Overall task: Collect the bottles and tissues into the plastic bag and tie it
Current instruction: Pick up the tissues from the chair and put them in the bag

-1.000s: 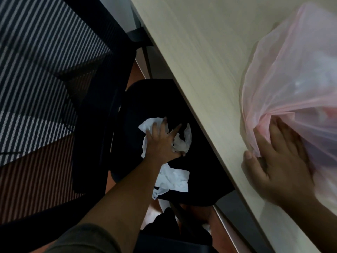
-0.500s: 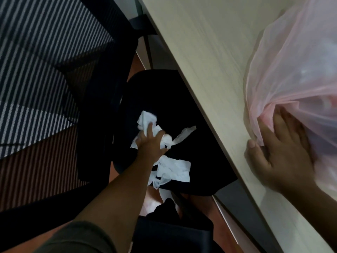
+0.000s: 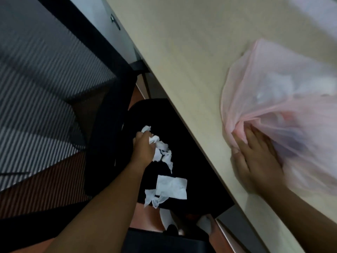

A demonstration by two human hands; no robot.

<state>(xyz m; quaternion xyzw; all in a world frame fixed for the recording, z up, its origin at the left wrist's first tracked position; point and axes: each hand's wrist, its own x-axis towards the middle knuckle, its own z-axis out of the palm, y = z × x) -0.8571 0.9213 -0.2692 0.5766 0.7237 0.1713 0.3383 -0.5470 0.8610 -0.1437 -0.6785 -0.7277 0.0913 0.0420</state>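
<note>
A translucent pink plastic bag [image 3: 284, 92] lies on the pale wooden table [image 3: 182, 52], with blurred white contents inside. My right hand [image 3: 255, 157] rests on the table and pinches the bag's bunched edge. Below the table, my left hand [image 3: 144, 150] is closed on a crumpled white tissue [image 3: 162, 150] above a black chair seat [image 3: 182, 136]. A second white tissue [image 3: 169, 189] lies flat on that seat, nearer to me. No bottles show clearly.
A black chair back with striped mesh [image 3: 45, 79] stands to the left. The table edge runs diagonally between my two hands. Reddish floor [image 3: 45, 189] and a foot in a white sock [image 3: 206, 223] show below the seat.
My left hand has closed around the far tissue and gathered it into a bunch, lifting it off the seat. The right hand has stayed on the bag's edge.
</note>
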